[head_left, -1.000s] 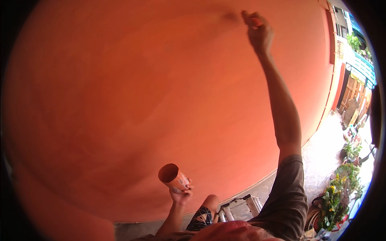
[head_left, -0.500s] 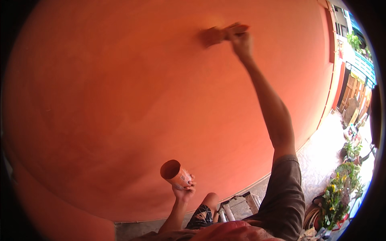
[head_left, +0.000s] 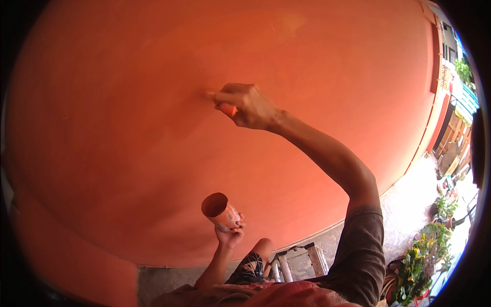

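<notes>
A broad orange wall (head_left: 128,169) fills most of the head view. Against its upper middle, my right hand (head_left: 250,106) is closed around a paintbrush (head_left: 228,109); the orange handle end shows below my fingers, while the bristles are mostly hidden or blurred. Low in the middle, my left hand (head_left: 231,234) grips an orange-smeared paint can (head_left: 225,215) from its lower right side. The can tilts, its open mouth toward the upper left, and the dark inside shows no clear paint level.
Below me at the right of my knee stands a metal stepladder (head_left: 302,262). Potted plants (head_left: 417,266) line the lower right, beside a brightly lit floor (head_left: 409,204). Wooden boards (head_left: 455,138) lean farther off. A paler patch (head_left: 289,24) shows high on the wall.
My right hand has swept the paintbrush down and to the left across the wall, with the elbow bending. My left hand and the paint can have shifted slightly upward in view.
</notes>
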